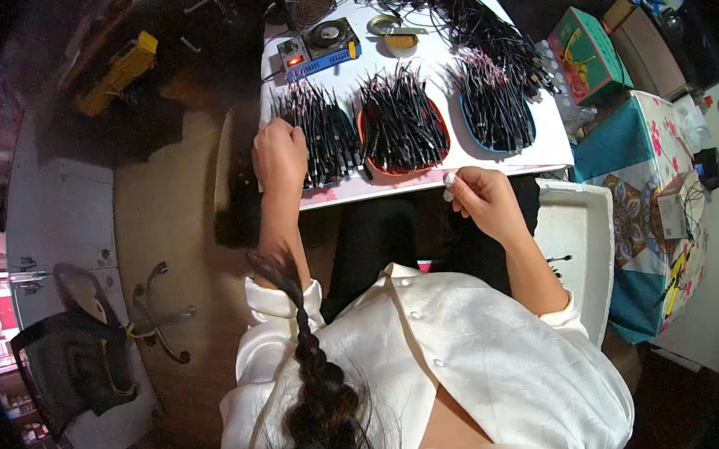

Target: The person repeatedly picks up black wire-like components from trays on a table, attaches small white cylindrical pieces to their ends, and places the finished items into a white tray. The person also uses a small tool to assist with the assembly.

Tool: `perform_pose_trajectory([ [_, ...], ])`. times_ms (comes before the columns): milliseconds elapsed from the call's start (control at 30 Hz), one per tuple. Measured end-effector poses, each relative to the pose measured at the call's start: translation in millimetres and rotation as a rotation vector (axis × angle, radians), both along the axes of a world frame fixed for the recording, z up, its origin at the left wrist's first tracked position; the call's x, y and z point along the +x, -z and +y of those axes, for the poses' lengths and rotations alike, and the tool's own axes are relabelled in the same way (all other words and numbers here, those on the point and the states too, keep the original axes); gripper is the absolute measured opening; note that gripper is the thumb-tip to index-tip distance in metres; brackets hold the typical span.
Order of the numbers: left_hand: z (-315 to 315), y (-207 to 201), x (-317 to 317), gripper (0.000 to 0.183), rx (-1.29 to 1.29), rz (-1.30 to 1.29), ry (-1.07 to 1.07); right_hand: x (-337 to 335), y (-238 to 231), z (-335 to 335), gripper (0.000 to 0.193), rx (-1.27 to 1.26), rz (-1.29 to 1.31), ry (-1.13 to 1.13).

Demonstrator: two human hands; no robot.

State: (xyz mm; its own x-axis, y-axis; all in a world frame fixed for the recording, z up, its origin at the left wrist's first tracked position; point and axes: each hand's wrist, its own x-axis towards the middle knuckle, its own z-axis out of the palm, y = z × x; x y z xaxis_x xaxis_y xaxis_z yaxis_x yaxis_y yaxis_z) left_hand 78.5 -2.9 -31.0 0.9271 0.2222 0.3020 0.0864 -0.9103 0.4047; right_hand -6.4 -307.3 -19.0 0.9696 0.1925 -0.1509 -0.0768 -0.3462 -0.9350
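Observation:
My left hand is closed in a fist against the left bundle of short black cables; whatever its fingers hold is hidden. My right hand hovers at the table's front edge, thumb and fingers pressed together. White wrapping or something white shows at its thumb tip, too small to name. In the middle, a red-orange basket holds more black cables with thin stripped wire ends pointing away from me. A blue basket to the right holds another such bundle.
Behind the left bundle stand a blue-based heating pot with a lit orange switch and a small fan. A dish of amber material sits beside them. Loose black cables heap at the back right. A white foam box stands right of my legs.

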Motion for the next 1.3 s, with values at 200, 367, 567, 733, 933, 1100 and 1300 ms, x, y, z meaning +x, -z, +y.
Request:
perform_pose_trajectory([
  [200, 0.7, -9.9, 0.4, 0.015, -0.339, -0.158, -0.065, -2.0, -0.6, 2.6, 0.030, 0.003, -0.034, -0.012],
  [367, -14.6, -37.9, -12.2, 0.008, -0.848, -0.382, 0.102, 25.2, -12.2, 8.6, 0.018, -0.161, -0.348, 0.079],
  [567, -50.9, -36.7, -49.1, 0.014, -1.576, -0.051, 0.330, 92.1, -13.3, 42.4, 0.018, -0.438, -0.574, 0.122],
  [733, -65.8, -20.8, -62.9, 0.013, -1.602, 0.089, 0.206, 128.4, -1.3, 67.7, 0.020, -0.610, -0.429, 0.091],
  [933, -68.7, -20.6, -67.1, 0.014, -1.590, 0.024, 0.274, 136.6, 11.8, 69.0, 0.022, -0.509, -0.400, 0.176],
  [1100, -74.3, -23.7, -69.4, 0.013, -1.646, -0.012, 0.275, 137.9, 9.6, 68.7, 0.022, -0.519, -0.437, 0.112],
  [1300, -75.4, -30.3, -72.5, 0.014, -1.646, -0.055, 0.249, 129.8, -24.2, 58.8, 0.019, -0.098, -0.523, 0.170],
])
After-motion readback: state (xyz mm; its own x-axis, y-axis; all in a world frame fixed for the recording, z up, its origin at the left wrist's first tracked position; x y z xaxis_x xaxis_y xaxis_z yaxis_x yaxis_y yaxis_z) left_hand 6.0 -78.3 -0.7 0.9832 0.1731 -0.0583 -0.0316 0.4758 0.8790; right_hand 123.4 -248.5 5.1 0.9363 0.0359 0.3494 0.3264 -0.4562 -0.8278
